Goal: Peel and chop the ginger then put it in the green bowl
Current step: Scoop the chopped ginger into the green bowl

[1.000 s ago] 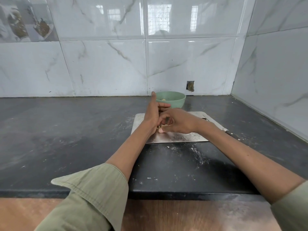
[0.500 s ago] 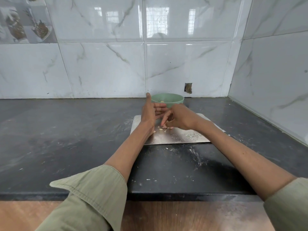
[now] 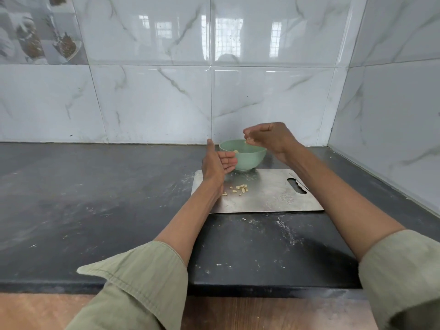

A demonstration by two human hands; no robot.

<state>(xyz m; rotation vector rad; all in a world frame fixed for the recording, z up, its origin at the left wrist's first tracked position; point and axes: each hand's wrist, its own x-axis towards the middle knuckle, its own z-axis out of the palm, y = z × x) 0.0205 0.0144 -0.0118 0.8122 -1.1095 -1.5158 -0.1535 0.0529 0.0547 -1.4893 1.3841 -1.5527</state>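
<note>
**Pieces may miss the bowl**

The right hand (image 3: 266,136) pinches chopped pale ginger bits (image 3: 248,140) over the round green bowl (image 3: 250,160); the left hand (image 3: 217,163) is relaxed, empty. More ginger pieces (image 3: 240,188) lie on the steel cutting board (image 3: 269,198) — a loose pinch could scatter bits onto the black counter (image 3: 95,198).

Olive-green sleeves (image 3: 142,277) rolled above wrists; forearms bare.

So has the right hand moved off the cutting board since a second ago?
Yes. The right hand rose from the cutting board and went back, over the green bowl.
</note>
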